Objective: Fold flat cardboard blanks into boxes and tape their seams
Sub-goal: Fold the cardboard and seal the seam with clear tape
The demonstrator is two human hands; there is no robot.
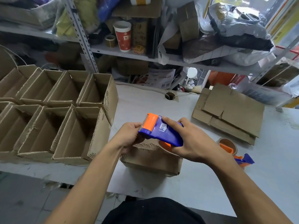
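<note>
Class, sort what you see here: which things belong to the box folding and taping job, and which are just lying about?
Job:
tape dispenser, held in left hand and right hand
box under the hands
flat blanks
finished boxes
second dispenser

Lying about:
paper cup
label roll
plastic bags

hands [161, 139] gripping tape dispenser [163, 130] (blue, orange), above box [152, 159]

Both hands [129, 136] [192, 143] raised — fingers curled, gripping

A red paper cup [123, 36] stands on the cluttered metal shelf [126, 54] behind the white table [202, 183].
</note>
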